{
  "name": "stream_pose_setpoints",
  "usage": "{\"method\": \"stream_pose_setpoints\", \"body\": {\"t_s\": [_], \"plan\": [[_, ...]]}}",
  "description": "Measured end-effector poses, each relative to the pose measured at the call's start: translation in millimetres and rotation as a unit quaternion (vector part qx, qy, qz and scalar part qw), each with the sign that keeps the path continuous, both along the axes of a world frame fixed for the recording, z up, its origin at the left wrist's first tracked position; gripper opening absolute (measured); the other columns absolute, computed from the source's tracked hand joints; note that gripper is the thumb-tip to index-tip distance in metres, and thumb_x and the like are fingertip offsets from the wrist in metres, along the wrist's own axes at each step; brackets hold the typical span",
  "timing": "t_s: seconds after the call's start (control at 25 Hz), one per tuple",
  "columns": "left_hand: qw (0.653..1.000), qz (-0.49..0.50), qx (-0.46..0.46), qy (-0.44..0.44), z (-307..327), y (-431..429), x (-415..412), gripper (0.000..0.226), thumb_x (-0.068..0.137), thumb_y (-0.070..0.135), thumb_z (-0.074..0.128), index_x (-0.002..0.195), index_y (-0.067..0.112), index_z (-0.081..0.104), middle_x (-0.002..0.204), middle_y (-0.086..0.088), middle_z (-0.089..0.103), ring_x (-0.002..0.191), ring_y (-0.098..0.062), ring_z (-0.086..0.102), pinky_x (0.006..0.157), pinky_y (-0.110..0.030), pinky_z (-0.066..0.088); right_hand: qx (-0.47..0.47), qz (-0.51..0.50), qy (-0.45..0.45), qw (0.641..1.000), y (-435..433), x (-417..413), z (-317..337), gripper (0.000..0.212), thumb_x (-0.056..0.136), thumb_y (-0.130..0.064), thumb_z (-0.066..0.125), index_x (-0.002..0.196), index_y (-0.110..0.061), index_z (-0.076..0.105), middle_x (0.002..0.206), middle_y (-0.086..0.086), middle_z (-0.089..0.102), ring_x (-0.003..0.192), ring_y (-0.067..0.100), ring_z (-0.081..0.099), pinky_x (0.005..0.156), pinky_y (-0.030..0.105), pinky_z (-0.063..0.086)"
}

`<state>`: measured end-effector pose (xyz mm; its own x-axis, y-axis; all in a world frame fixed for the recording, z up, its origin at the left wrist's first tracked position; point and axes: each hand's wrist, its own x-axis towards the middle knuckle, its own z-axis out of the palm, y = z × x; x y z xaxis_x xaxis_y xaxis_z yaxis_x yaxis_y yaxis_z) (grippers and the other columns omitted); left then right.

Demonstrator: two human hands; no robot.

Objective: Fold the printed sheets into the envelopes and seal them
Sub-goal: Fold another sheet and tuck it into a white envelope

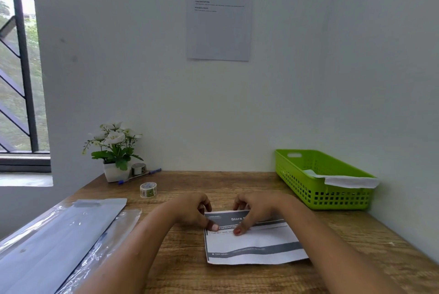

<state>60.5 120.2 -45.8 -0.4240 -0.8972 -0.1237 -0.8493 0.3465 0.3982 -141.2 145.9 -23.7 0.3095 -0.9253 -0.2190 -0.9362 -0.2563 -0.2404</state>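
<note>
A pack of grey envelopes [71, 229] in clear plastic lies on the wooden desk [237, 182] well left of the left hand [192, 213], its near end cut off by the frame. Beyond that hand stands 1 patterned tape roll [148, 189]. A second roll [138, 168], a blue pen [140, 176] and a white-flowered pot plant [114, 151] sit farther back.

The left hand and the right hand [254, 213], close together, each pinch the far edge of the printed sheet [251, 244], thumb on top and fingertips hidden behind the paper. The sheet lies on the desk beneath both hands, its print mostly too blurred to read.

Well right of the right hand, a green basket [320, 196] holds white paper [351, 181], only partly visible. High above the hands, 1 wall notice [219, 12] is illegible.
</note>
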Motion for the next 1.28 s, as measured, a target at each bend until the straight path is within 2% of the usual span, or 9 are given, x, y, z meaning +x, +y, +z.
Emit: {"method": "stream_pose_setpoints", "body": {"t_s": [0.16, 0.4, 0.64, 0.8, 0.92, 1.0, 1.08, 1.16, 1.28], "plan": [[1.000, -0.004, 0.012, -0.010, 1.9, 3.6, -0.1, 0.064, 0.074, 0.048, 0.073, 0.126, 0.024, 0.047, 0.115, 0.005, 0.051, 0.105, -0.013, 0.047, 0.090, -0.026, 0.039, 0.002, 0.000, 0.018, 1.000, -0.5, -0.2, 0.1, 0.069, 0.065, -0.057, 0.078, 0.122, -0.028, 0.051, 0.122, -0.007, 0.055, 0.107, 0.014, 0.052, 0.096, 0.035, 0.044], [1.000, -0.008, 0.020, -0.007, 4.8, 7.4, 0.1, 0.067, 0.074, 0.046, 0.074, 0.128, 0.021, 0.043, 0.128, 0.001, 0.052, 0.109, -0.014, 0.046, 0.092, -0.028, 0.037, 0.015, 0.001, 0.007, 1.000, -1.4, -0.8, -1.3, 0.074, 0.064, -0.058, 0.078, 0.125, -0.030, 0.047, 0.128, -0.007, 0.053, 0.112, 0.014, 0.051, 0.100, 0.035, 0.043], [0.999, -0.027, 0.020, 0.014, 6.1, 9.1, -2.5, 0.057, 0.077, 0.041, 0.073, 0.126, 0.024, 0.048, 0.120, 0.005, 0.055, 0.106, -0.012, 0.047, 0.096, -0.032, 0.040, -0.013, 0.005, 0.013, 1.000, 3.9, 1.1, 0.8, 0.056, 0.069, -0.053, 0.077, 0.108, -0.025, 0.049, 0.106, -0.006, 0.055, 0.096, 0.015, 0.053, 0.077, 0.030, 0.043], [0.995, -0.021, -0.080, 0.058, 4.2, 9.7, -4.9, 0.034, 0.081, 0.027, 0.071, 0.111, 0.019, 0.057, 0.099, 0.007, 0.055, 0.090, -0.010, 0.049, 0.074, -0.022, 0.042, -0.110, 0.034, -0.035, 0.993, 1.8, 5.1, 0.0, 0.037, 0.073, -0.038, 0.079, 0.091, -0.028, 0.048, 0.094, -0.008, 0.053, 0.085, 0.013, 0.051, 0.061, 0.023, 0.037], [0.975, -0.011, -0.170, 0.139, 1.5, 3.9, -2.2, 0.010, 0.083, 0.015, 0.066, 0.090, 0.015, 0.059, 0.085, 0.008, 0.057, 0.076, -0.006, 0.049, 0.062, -0.011, 0.037, -0.245, 0.052, -0.055, 0.966, 2.3, 5.2, 2.9, 0.027, 0.078, -0.028, 0.073, 0.080, -0.027, 0.046, 0.088, -0.006, 0.058, 0.081, 0.015, 0.054, 0.062, 0.028, 0.039], [0.966, -0.009, -0.202, 0.162, -0.5, 0.1, 0.2, 0.014, 0.084, 0.011, 0.065, 0.079, 0.018, 0.054, 0.078, 0.013, 0.054, 0.074, -0.007, 0.049, 0.059, -0.010, 0.035, -0.334, 0.076, -0.018, 0.939, 3.7, 7.3, 3.4, 0.022, 0.081, -0.025, 0.067, 0.080, -0.026, 0.045, 0.091, -0.003, 0.063, 0.083, 0.016, 0.057, 0.061, 0.028, 0.036], [0.968, -0.013, -0.205, 0.146, -3.3, -2.7, 1.9, 0.022, 0.084, 0.009, 0.064, 0.073, 0.022, 0.050, 0.079, 0.014, 0.054, 0.076, -0.009, 0.051, 0.059, -0.010, 0.036, -0.381, 0.103, 0.016, 0.919, 3.4, 10.9, 0.8, 0.020, 0.082, -0.020, 0.063, 0.078, -0.026, 0.044, 0.088, -0.005, 0.062, 0.079, 0.016, 0.056, 0.053, 0.024, 0.029], [0.972, -0.022, -0.207, 0.108, -7.1, -6.1, 3.5, 0.033, 0.083, 0.002, 0.061, 0.069, 0.028, 0.048, 0.081, 0.015, 0.054, 0.079, -0.012, 0.054, 0.061, -0.009, 0.038, -0.385, 0.113, 0.031, 0.916, 1.9, 13.8, -3.0, 0.018, 0.081, -0.016, 0.061, 0.076, -0.025, 0.046, 0.084, -0.007, 0.061, 0.075, 0.016, 0.054, 0.049, 0.023, 0.027], [0.975, -0.020, -0.210, 0.068, -8.9, -9.5, 6.5, 0.040, 0.082, -0.007, 0.050, 0.071, 0.031, 0.050, 0.084, 0.015, 0.057, 0.084, -0.010, 0.057, 0.066, -0.010, 0.039, -0.335, 0.114, 0.021, 0.935, 1.9, 16.8, -7.2, 0.015, 0.081, -0.016, 0.062, 0.081, -0.026, 0.049, 0.086, -0.008, 0.057, 0.076, 0.015, 0.052, 0.052, 0.027, 0.032]]}}
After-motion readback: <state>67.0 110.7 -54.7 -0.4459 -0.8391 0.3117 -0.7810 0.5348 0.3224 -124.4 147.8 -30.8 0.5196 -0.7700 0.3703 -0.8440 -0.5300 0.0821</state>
